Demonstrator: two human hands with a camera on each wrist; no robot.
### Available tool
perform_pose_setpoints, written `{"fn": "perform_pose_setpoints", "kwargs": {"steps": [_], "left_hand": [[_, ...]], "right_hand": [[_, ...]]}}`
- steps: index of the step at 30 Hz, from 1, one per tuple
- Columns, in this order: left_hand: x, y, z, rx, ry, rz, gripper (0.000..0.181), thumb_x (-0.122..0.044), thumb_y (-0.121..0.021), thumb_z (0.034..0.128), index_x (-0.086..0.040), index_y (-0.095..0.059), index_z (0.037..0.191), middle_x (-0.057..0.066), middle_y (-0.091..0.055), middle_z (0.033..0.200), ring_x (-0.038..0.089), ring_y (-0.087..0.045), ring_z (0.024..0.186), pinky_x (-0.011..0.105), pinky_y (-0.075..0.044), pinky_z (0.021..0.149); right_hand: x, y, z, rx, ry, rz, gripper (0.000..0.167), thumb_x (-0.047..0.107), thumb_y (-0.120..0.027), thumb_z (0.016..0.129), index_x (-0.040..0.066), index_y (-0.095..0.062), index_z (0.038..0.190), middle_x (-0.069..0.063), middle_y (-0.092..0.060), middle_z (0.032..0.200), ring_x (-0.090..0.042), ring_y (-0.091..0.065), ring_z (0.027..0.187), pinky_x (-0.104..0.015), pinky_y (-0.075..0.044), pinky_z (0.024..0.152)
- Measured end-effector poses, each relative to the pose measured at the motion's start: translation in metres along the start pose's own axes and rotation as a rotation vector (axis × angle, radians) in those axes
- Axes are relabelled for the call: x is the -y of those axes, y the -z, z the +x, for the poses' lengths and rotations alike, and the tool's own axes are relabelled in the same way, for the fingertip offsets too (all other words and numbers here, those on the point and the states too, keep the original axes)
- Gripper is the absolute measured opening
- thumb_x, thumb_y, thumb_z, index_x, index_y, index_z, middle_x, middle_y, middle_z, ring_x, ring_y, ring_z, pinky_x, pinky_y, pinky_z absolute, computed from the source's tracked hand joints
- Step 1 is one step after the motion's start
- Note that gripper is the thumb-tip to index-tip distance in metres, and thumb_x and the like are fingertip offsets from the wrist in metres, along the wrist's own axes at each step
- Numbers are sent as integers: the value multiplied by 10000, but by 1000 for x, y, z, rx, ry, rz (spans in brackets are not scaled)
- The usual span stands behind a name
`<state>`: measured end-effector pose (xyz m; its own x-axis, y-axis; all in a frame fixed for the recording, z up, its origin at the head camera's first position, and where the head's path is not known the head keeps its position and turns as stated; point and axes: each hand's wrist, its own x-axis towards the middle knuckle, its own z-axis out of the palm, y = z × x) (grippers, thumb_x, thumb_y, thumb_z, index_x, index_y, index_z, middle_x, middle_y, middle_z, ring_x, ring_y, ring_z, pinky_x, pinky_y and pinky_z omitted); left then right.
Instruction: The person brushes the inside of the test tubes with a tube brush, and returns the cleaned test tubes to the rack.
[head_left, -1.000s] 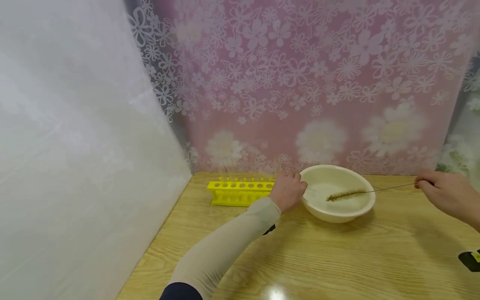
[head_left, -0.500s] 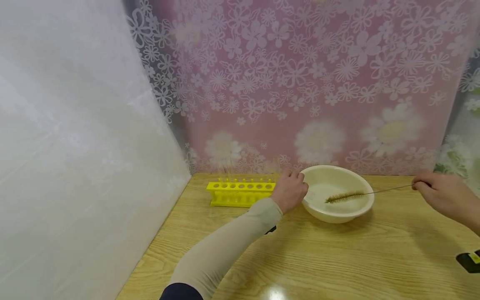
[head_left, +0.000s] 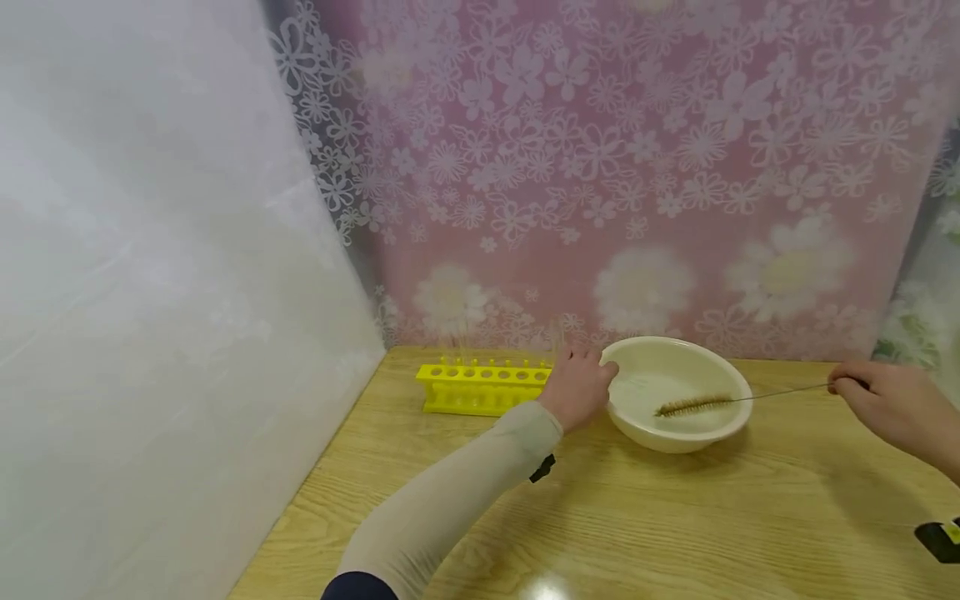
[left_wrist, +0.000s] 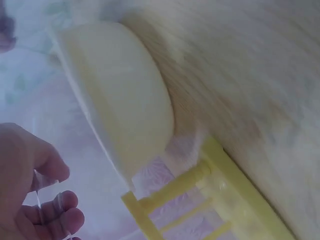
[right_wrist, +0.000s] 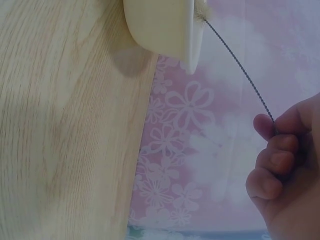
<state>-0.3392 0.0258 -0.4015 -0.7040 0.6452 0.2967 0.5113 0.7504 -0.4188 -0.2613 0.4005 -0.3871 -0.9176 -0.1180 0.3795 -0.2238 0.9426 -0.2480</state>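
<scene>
My left hand (head_left: 576, 387) is at the left rim of a cream bowl (head_left: 675, 443), in front of the right end of a yellow test tube rack (head_left: 480, 375). In the left wrist view its thumb and fingers hold a clear test tube (left_wrist: 45, 185), which is hard to make out. My right hand (head_left: 892, 408), to the right of the bowl, pinches the thin twisted wire handle (right_wrist: 240, 65) of a test tube brush (head_left: 693, 407). The bristles are over the inside of the bowl, and the wire passes across its right rim. Whether the bristles touch the bowl cannot be told.
Clear tubes (head_left: 453, 346) stand in the left part of the rack, faint against the backdrop. A flowered pink curtain (head_left: 517, 200) closes off the back of the wooden table (head_left: 637, 525). A white sheet (head_left: 172, 275) hangs along the left side.
The view has shifted slightly, so the bowl and brush appear a little lower. Both hands keep nearly the same places and grips. The clear tube end seen over the bowl earlier is hardly visible now.
</scene>
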Motion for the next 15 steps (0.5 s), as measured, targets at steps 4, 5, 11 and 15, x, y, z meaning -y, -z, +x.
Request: {"fn": "perform_pose_setpoints", "kwargs": {"steps": [4, 5, 11, 15], "left_hand": [[6, 4, -4, -36, 77, -228, 290, -317, -471, 1037, -281, -619, 1285, -74, -654, 1154, 144, -619, 1077, 580, -79, 1236], [8, 5, -5, -44, 91, -278, 306, -296, -453, 1041, -268, -613, 1300, -73, -654, 1156, 142, -620, 1077, 576, -91, 1237], [22, 15, -19, -146, 143, -525, 330, -207, -427, 1070, -168, -562, 1368, -4, -639, 1213, 125, -627, 1028, 292, -514, 905], [32, 23, -26, -267, 152, -562, 309, -232, -471, 1073, -139, -549, 1357, -12, -662, 1088, 49, -600, 774, 168, -492, 681]], "right_hand": [[-1, -3, 0, -6, -26, 7, 305, 62, -443, 1032, -184, -624, 1043, -335, -658, 934, -370, -615, 685, -367, -424, 524], [0, -4, 1, -8, -29, 3, 309, 63, -440, 1032, -186, -623, 1046, -339, -656, 939, -360, -610, 678, -354, -411, 523], [-1, -6, 0, -6, -47, 20, 304, 53, -438, 1027, -198, -607, 1057, -350, -648, 943, -470, -605, 756, -420, -454, 546], [-2, -6, 1, -9, -40, 16, 320, 62, -426, 1031, -202, -603, 1064, -361, -641, 955, -547, -590, 832, -494, -474, 589]]}}
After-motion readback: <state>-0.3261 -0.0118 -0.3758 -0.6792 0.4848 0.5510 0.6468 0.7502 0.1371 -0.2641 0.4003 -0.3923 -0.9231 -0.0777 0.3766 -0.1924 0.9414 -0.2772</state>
